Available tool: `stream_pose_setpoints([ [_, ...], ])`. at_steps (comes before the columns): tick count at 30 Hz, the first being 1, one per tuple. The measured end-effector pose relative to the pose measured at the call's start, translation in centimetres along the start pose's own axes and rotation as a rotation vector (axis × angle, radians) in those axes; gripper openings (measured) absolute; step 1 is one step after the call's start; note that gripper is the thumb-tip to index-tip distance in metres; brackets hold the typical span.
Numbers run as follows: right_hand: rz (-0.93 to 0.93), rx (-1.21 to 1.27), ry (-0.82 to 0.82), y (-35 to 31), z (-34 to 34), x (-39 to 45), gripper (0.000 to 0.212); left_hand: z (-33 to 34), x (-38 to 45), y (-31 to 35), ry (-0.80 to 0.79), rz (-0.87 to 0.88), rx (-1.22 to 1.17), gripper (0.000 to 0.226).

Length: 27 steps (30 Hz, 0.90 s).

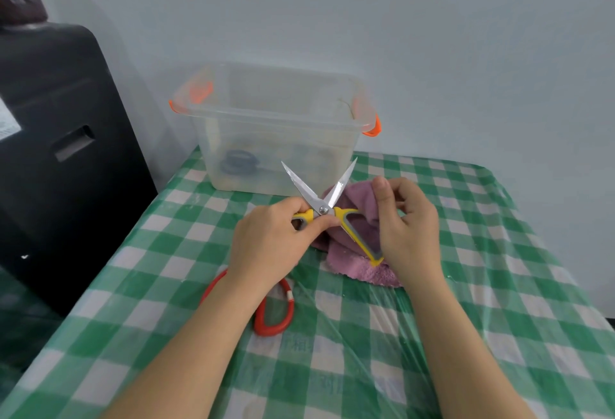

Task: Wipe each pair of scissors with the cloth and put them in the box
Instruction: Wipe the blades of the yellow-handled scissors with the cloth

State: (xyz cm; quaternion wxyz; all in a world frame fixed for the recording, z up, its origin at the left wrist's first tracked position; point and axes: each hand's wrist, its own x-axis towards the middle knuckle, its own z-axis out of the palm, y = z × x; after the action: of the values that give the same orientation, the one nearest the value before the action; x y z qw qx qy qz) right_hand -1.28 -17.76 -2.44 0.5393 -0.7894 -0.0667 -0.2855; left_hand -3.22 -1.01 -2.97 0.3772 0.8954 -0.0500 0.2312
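**Yellow scissors held open above the cloth**

Nearest, red-handled scissors lie on the checked tablecloth, partly under the left forearm. The left hand grips one handle of the yellow scissors — blades spread; the right hand pinches the purple cloth. Beyond, the clear box holds dark-handled scissors.

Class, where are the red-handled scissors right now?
The red scissors lie on the checked table, near centre, partly under the left hand, left of the cloth.
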Motion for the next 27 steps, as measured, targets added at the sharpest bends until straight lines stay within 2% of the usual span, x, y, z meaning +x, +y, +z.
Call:
stream_pose_setpoints([
  [5,-0.127,0.008,-0.144,-0.2,0.6,-0.5,0.025,-0.1,-0.1,0.1,-0.010,-0.018,0.022,0.058],
  [10,-0.030,0.172,-0.324,-0.2,0.6,-0.6,0.005,-0.1,0.1,0.2,-0.048,-0.057,0.040,0.039],
  [16,0.105,0.213,-0.200,-1.2,1.2,-1.1,0.009,0.3,-0.1,0.5,-0.079,-0.065,0.050,0.038],
  [19,0.179,0.152,-0.118,-1.5,1.6,-1.4,0.021,0.4,-0.1,0.6,-0.077,-0.047,0.088,0.043],
  [23,0.270,0.035,-0.151,-1.4,1.9,-1.5,0.032,0.4,-0.1,0.7,-0.105,-0.025,0.179,0.040],
  [25,0.328,0.121,-0.168,-1.6,1.8,-1.5,0.034,0.4,-0.2,0.7,-0.107,-0.029,0.190,0.040],
  [27,0.412,0.260,-0.181,-2.0,1.5,-1.2,0.024,0.5,-0.1,0.6,-0.102,-0.032,0.180,0.042],
])
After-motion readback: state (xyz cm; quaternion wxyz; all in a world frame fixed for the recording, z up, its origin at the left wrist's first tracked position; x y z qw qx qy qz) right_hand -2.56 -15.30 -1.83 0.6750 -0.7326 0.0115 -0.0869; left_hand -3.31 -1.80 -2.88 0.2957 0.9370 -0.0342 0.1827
